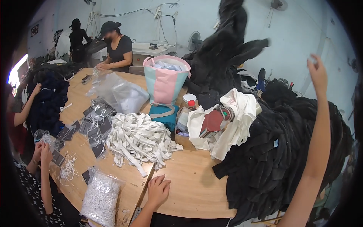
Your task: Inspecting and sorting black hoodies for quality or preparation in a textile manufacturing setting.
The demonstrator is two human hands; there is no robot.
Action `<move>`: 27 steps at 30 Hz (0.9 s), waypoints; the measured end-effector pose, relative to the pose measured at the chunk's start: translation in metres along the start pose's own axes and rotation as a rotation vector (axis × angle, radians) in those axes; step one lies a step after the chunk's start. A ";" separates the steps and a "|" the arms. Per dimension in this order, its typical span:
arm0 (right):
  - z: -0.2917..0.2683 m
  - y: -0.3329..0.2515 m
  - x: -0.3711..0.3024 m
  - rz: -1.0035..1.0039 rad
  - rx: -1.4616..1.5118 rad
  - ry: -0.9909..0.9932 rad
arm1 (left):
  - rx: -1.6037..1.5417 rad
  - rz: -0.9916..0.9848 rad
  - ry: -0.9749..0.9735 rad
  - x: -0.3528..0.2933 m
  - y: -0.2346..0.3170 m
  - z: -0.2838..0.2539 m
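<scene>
My left hand (158, 189) lies flat on the wooden table (193, 181) near its front edge, fingers apart and holding nothing. A heap of white fabric straps (139, 138) sits just beyond it. My right hand (317, 73) is raised high on the right with nothing in it, fingers loosely spread. A black garment (227, 38) hangs in the air above the table's far side, apart from both hands. A big pile of black garments (280, 151) covers the table's right end below my right arm.
A red iron (213, 121) rests on white cloth (238, 117). A pink and teal bag (165, 79) stands at the centre back. Clear plastic bags (121, 94), small packets (94, 125) and a bag of white strings (101, 195) lie left. A co-worker's hands (41, 149) work at the left, and another person (115, 47) sits across.
</scene>
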State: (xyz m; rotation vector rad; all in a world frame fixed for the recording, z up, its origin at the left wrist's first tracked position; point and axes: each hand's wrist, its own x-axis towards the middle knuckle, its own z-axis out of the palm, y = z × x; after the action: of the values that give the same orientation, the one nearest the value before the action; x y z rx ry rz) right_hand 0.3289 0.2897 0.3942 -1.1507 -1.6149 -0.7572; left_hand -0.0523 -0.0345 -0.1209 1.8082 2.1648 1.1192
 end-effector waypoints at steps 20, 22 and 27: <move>0.030 0.045 -0.385 0.424 0.060 -0.236 | -0.009 -0.004 0.009 0.007 0.010 0.010; 0.010 -0.009 -0.407 0.595 0.495 -0.463 | -0.013 -0.021 0.025 0.006 0.009 0.011; -0.048 -0.151 -0.470 1.141 1.319 -0.928 | -0.041 -0.005 0.004 0.003 -0.004 0.014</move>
State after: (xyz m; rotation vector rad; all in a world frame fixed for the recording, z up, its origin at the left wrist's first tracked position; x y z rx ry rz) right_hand 0.2406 0.0410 -0.0255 -1.0800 -1.2576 1.5512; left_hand -0.0490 -0.0257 -0.1319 1.7838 2.1314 1.1576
